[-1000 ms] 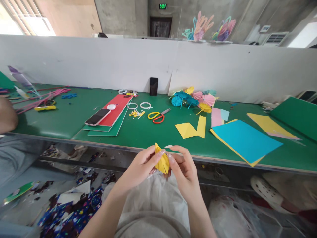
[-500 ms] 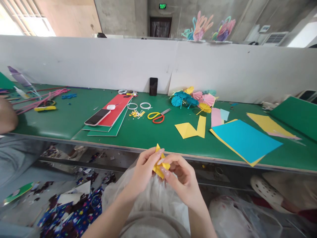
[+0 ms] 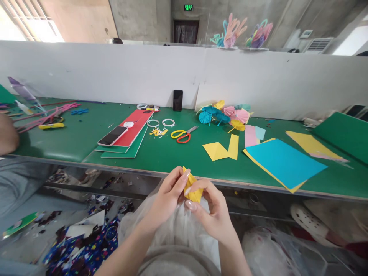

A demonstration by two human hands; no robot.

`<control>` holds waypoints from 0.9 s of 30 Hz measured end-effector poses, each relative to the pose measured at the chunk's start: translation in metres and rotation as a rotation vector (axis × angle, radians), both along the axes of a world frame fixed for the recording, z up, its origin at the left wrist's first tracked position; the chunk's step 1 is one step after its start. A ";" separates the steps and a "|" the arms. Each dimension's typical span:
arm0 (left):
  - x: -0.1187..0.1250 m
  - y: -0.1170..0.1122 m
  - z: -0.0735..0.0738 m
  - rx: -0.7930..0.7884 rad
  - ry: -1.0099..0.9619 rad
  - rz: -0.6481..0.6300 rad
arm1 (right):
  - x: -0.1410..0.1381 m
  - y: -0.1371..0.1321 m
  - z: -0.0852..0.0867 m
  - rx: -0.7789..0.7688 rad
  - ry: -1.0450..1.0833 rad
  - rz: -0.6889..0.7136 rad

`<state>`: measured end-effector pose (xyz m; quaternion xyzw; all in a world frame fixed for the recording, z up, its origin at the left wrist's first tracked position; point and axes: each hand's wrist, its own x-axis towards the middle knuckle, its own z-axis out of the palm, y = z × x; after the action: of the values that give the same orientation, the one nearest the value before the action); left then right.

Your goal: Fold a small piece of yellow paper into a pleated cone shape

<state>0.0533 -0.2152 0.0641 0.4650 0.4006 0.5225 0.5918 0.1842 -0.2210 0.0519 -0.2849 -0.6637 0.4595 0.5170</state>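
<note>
Just in front of the table's near edge, over my lap, I hold a small piece of folded yellow paper (image 3: 194, 195) with creases and pointed corners. My left hand (image 3: 169, 191) pinches its upper left side between thumb and fingers. From the other side my right hand (image 3: 211, 207) grips it, index finger lying across its face and thumb at the lower edge. Part of the paper is hidden behind my fingers. Beyond my hands lie scissors (image 3: 184, 135) with one yellow and one red handle, and two yellow paper pieces (image 3: 215, 150).
Blue paper (image 3: 287, 161) on yellow sheets lies at right. Small paper umbrellas (image 3: 211, 115) cluster at the back. A phone (image 3: 113, 136) rests on red and green boards (image 3: 135, 132); another phone (image 3: 178, 100) leans on the white partition. Someone's arm (image 3: 8, 134) shows at left.
The folded yellow paper has been turned between my fingers and sits slightly further right, showing a broader face. My right thumb has shifted to its lower edge.
</note>
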 end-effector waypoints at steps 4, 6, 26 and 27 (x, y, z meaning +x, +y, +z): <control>0.002 0.000 -0.001 0.032 0.111 0.040 | -0.005 0.001 0.002 -0.104 0.072 -0.045; 0.002 0.000 -0.002 0.027 0.147 0.061 | -0.006 0.002 0.004 -0.145 0.085 -0.070; -0.013 -0.002 0.006 0.092 0.313 -0.153 | 0.002 0.005 0.005 -0.167 -0.039 -0.116; -0.013 -0.002 0.006 0.092 0.313 -0.146 | 0.001 0.004 0.005 -0.157 -0.044 -0.111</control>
<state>0.0405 -0.2172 0.0697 0.5951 0.4289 0.4172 0.5366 0.1856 -0.2170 0.0572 -0.3707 -0.6201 0.4744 0.5030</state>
